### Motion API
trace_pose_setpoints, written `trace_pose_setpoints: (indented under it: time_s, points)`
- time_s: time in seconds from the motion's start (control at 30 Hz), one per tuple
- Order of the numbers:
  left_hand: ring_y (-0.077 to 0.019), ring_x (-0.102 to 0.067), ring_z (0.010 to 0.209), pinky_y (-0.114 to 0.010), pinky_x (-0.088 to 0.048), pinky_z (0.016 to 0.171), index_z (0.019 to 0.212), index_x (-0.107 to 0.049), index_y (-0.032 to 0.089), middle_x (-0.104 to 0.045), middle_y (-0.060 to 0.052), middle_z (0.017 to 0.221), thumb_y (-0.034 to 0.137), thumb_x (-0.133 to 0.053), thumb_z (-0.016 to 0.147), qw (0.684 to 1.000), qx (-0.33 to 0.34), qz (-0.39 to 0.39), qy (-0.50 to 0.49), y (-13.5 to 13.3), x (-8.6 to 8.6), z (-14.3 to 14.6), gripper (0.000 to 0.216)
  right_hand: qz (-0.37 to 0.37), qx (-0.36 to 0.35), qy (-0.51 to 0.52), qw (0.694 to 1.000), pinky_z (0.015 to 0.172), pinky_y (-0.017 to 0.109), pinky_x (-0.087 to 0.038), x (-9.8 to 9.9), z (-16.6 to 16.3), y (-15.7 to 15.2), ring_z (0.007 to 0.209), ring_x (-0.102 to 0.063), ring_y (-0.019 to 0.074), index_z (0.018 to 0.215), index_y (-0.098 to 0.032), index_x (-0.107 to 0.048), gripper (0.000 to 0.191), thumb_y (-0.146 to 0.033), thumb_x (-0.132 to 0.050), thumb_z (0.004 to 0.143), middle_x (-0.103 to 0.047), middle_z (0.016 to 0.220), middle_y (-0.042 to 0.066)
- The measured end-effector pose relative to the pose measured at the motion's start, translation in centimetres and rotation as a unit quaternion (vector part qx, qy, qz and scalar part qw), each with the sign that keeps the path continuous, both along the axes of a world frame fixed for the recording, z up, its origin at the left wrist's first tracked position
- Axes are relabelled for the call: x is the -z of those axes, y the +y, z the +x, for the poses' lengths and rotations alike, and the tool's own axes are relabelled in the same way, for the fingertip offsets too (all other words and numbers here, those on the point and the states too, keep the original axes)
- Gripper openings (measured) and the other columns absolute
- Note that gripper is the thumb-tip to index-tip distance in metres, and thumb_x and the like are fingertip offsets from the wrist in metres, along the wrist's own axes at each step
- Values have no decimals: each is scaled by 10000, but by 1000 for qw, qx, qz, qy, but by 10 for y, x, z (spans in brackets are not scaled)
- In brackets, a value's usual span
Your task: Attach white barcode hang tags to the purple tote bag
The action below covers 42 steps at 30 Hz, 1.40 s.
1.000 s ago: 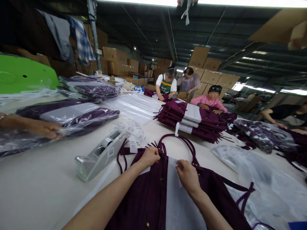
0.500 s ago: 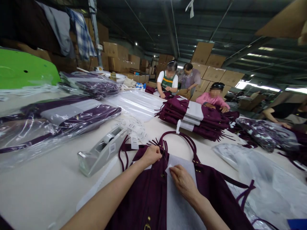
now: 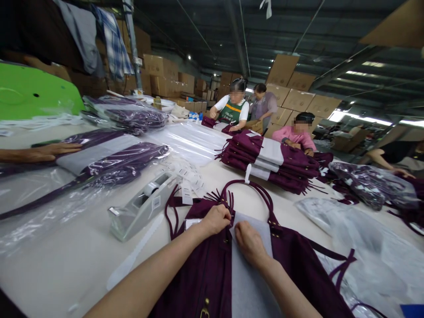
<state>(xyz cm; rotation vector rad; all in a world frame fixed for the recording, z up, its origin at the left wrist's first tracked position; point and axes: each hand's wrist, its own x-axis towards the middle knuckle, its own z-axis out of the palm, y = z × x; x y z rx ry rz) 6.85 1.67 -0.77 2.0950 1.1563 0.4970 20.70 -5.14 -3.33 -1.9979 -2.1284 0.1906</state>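
A dark purple garment (image 3: 205, 274) lies flat on the table (image 3: 66, 265) in front of me, its straps looping toward the far side. A white sheet of lining paper (image 3: 248, 282) lies down its middle. My left hand (image 3: 217, 219) pinches the garment's edge at the neckline, next to the paper's top left corner. My right hand (image 3: 249, 241) presses on the paper close beside it, fingers curled on the sheet's upper edge.
A grey tape dispenser (image 3: 142, 205) and loose white tags (image 3: 188, 179) lie left of the garment. A stack of folded purple garments (image 3: 268, 163) sits beyond, bagged ones (image 3: 109, 163) at left, empty plastic bags (image 3: 364, 247) at right. Another person's hand (image 3: 43, 152) rests far left; workers stand at the far end.
My right hand has slid left along the paper toward my left hand. Another person's hand has come back onto the bagged garment at far left.
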Motion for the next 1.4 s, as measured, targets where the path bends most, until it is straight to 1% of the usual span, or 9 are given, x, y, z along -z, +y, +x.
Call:
trace_pose_setpoints:
  time_s: [0.17, 0.27, 0.4, 0.57, 0.77, 0.97, 1.1, 1.23, 1.4]
  points:
    - [-126, -555, 783, -197, -416, 724, 768, -695, 187, -606, -4, 812, 107, -558, 655, 999, 30, 20, 9, -2, 11, 6, 195, 1, 40, 84, 996, 655, 253, -384, -4, -3, 6, 735, -558, 168, 853, -164, -516, 189, -204, -331, 846, -589, 787, 49]
    - [-134, -547, 750, -218, -415, 696, 750, -693, 180, -598, -11, 787, 137, -546, 675, 999, 12, 26, 16, -2, 13, 7, 170, 25, 76, 195, 978, 666, 277, -375, -4, -10, 9, 708, -537, 179, 786, -179, -507, 176, -252, -348, 807, -580, 749, 48]
    - [-134, -540, 717, -224, -411, 659, 711, -680, 163, -595, -19, 762, 166, -518, 699, 999, -25, 19, 16, -3, 12, 7, 163, 82, 114, 375, 916, 667, 311, -373, -1, -19, 11, 673, -507, 194, 699, -186, -512, 205, -358, -406, 733, -562, 692, 45]
    - [-123, -535, 682, -219, -410, 640, 686, -668, 157, -596, -11, 726, 125, -502, 669, 999, -50, 5, 0, -3, 13, 5, 170, 96, 130, 476, 864, 648, 296, -401, 10, -27, 12, 661, -506, 180, 693, -175, -561, 310, -475, -489, 656, -569, 673, 29]
    - [-120, -569, 732, -209, -425, 712, 678, -668, 162, -632, -2, 749, 122, -515, 649, 996, -60, -13, -57, -4, 11, 3, 160, 93, 176, 577, 792, 444, 233, -344, 18, -26, 11, 444, -411, 106, 688, -171, -544, 373, -540, -550, 630, -505, 509, -19]
    - [-91, -543, 539, -187, -419, 551, 716, -625, 140, -581, 36, 582, 78, -465, 642, 982, -109, -63, -144, -3, 19, 2, 187, 55, 192, 720, 664, 392, 177, -312, 14, -23, 14, 449, -447, 77, 652, -159, -521, 408, -489, -708, 501, -602, 629, 27]
    - [-77, -492, 454, -182, -397, 517, 792, -582, 146, -514, 78, 501, 51, -474, 609, 961, -145, -92, -219, -2, 27, 2, 233, 16, 181, 701, 690, 371, 175, -276, 13, -25, 19, 373, -377, 56, 606, -146, -546, 407, -504, -708, 497, -518, 450, -15]
    - [-82, -501, 512, -187, -385, 539, 655, -605, 152, -552, 47, 549, 108, -483, 651, 975, -120, -58, -177, -2, 27, 0, 130, 9, 189, 694, 695, 365, 177, -261, 12, -27, 23, 363, -367, 50, 595, -143, -556, 406, -503, -706, 483, -526, 449, -10]
    - [-99, -523, 596, -203, -405, 626, 647, -634, 166, -596, 24, 628, 111, -475, 660, 986, -111, -19, -127, -4, 22, -1, 169, 4, 194, 687, 701, 378, 181, -270, 13, -27, 22, 378, -379, 52, 616, -136, -575, 387, -484, -693, 492, -522, 459, -12]
